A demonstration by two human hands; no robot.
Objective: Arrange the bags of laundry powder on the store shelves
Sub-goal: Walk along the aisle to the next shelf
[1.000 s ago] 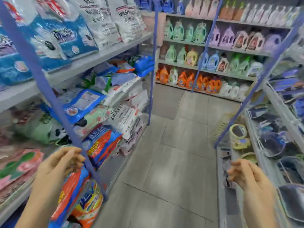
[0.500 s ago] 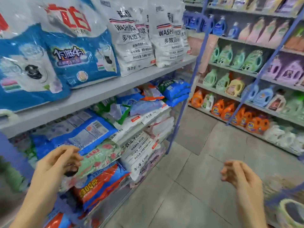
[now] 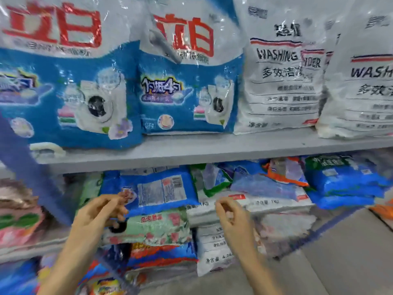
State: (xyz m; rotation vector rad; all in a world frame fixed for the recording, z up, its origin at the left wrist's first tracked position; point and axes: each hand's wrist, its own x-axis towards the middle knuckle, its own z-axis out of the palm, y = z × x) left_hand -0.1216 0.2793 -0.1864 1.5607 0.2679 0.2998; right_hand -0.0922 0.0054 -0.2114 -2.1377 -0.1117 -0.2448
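Blue laundry powder bag (image 3: 161, 190) tops the lower stack (image 3: 157, 229). Left hand (image 3: 100, 211) and right hand (image 3: 231, 216) hover before it, loosely curled, empty.

Packed bags (image 3: 161, 190) (under grey shelf (image 3: 191, 154))

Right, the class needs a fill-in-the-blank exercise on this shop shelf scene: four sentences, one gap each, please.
On the grey shelf board the white WASHING bags stand ____.
The blue bags with red characters stand to their ____.
Below, the blue barcode bag lies on a ____ flowery bag.
The left hand and right hand hold ____.
Missing words: upright, left, green, nothing.
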